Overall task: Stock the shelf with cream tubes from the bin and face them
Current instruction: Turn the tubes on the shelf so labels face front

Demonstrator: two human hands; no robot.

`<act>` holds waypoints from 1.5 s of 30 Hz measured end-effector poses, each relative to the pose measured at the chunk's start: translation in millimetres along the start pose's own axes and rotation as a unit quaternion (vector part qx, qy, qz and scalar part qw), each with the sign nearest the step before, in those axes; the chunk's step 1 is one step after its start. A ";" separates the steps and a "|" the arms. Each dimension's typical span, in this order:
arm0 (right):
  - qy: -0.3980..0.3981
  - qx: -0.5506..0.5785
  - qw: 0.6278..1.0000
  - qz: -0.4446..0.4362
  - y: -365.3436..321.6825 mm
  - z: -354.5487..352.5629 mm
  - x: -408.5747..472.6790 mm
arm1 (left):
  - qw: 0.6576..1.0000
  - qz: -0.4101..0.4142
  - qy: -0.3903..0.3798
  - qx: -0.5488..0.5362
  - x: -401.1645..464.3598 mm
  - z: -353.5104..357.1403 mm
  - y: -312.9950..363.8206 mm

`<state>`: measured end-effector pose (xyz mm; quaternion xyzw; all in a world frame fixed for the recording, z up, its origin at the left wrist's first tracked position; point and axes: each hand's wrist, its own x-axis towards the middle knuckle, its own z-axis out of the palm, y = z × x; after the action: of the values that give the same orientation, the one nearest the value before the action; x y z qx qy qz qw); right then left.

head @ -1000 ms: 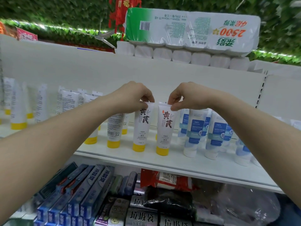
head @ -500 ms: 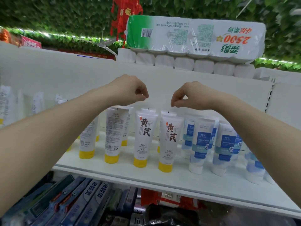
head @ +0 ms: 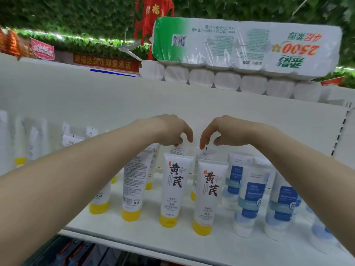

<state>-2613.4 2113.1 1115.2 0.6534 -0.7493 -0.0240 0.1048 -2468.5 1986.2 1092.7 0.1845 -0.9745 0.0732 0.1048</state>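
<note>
Two white cream tubes with yellow caps, one [head: 175,189] and the other [head: 209,194], stand cap-down at the front of the white shelf [head: 153,235], labels facing me. To their left, another yellow-capped tube [head: 134,181] shows its printed back. My left hand [head: 176,131] hovers above the rear row, its loosely curled fingertips at the top edge of a rear tube [head: 180,148]. My right hand [head: 217,131] is beside it, with thumb and fingers apart. Its index fingertip touches the top of a second rear tube [head: 206,153]. No bin is in view.
Blue-labelled white tubes [head: 249,198] fill the shelf's right side, and more white tubes [head: 32,143] stand at far left. A large toilet-paper pack [head: 240,45] lies on the top shelf. Dark boxed goods [head: 76,252] sit on the shelf below.
Both hands let go of the two front tubes and lifted. They have now moved closer together, opened from a pinch, and dropped to the tops of the rear tubes.
</note>
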 end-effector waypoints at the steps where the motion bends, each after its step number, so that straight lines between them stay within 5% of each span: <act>1: -0.007 0.012 1.000 0.000 -0.1 1.0 0.2 | 1.000 0.004 -0.002 0.000 1.3 1.7 0.2; 45: -0.012 0.032 0.998 0.056 4.1 12.2 7.5 | 0.996 -0.005 0.068 -0.050 8.6 16.2 -8.1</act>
<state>-2620.6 2105.0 1104.9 0.6134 -0.7860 -0.0018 0.0764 -2476.1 1972.8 1079.8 0.1786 -0.9667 0.0359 0.1800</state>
